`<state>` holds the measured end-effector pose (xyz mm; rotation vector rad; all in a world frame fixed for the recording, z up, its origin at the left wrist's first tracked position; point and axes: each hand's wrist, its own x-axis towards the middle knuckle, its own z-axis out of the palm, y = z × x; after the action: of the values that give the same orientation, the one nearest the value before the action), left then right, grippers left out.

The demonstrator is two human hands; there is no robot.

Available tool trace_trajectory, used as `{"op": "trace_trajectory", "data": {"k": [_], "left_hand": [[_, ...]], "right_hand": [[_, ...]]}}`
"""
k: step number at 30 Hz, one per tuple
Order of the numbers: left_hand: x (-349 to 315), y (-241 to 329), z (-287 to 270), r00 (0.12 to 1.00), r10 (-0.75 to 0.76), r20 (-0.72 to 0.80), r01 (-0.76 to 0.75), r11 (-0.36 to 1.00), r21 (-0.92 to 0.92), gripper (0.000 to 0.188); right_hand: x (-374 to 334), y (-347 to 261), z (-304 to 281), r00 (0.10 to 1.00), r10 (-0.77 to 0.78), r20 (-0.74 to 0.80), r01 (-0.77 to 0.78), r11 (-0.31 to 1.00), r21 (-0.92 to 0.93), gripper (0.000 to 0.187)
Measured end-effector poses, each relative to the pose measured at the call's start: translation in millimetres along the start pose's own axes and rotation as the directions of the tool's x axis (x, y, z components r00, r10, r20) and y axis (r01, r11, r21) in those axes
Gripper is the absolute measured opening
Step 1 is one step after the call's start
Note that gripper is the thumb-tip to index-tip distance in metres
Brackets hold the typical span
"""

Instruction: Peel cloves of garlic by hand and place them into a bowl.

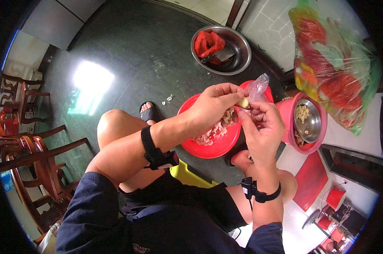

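Note:
My left hand [217,106] pinches a pale garlic clove [243,103] between thumb and fingertips. Several brownish pieces, perhaps unpeeled cloves, sit in its curled palm. My right hand [263,125] meets it from the right, thumb and forefinger pressed at the clove's dark end. Below both hands a red basin [230,146] holds pinkish-white garlic skins [210,136]. To the right, a steel bowl [313,131] with several peeled cloves [302,113] rests in the top of a pink bucket [287,113].
A steel basin [244,53] with a red bag [209,43] and a knife [222,55] stands ahead. A clear plastic bag [258,86] lies by another red container. A filled green bag [333,72] is at right, wooden chairs [47,165] left, a yellow-green stool [189,174] under me.

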<state>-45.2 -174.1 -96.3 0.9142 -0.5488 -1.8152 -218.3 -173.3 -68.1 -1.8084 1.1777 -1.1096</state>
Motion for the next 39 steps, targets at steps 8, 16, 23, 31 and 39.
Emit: {"op": "trace_trajectory", "data": {"k": [8,16,23,31,39], "left_hand": [[-8,-1,5,0.993,-0.105,0.051,0.106,0.994,-0.027,0.019],[-7,7,4,0.992,-0.081,0.097,0.073,0.994,0.083,0.022],[-6,3,3,0.955,-0.15,0.255,0.195,0.967,-0.162,0.026],[-6,12,4,0.978,-0.089,0.188,0.067,0.99,0.122,0.023],[-11,16,2,0.976,-0.065,0.208,0.027,0.983,0.18,0.021]], "right_hand": [[1,8,-3,0.988,-0.148,-0.05,0.144,0.987,-0.077,0.013],[3,14,-7,0.997,0.036,-0.062,-0.028,0.991,0.129,0.005],[1,1,-6,0.968,0.25,-0.022,-0.23,0.921,0.314,0.005],[10,-4,-14,0.996,-0.088,-0.014,0.089,0.992,0.088,0.015],[8,4,-18,0.987,-0.163,0.011,0.163,0.987,-0.012,0.018]]}}
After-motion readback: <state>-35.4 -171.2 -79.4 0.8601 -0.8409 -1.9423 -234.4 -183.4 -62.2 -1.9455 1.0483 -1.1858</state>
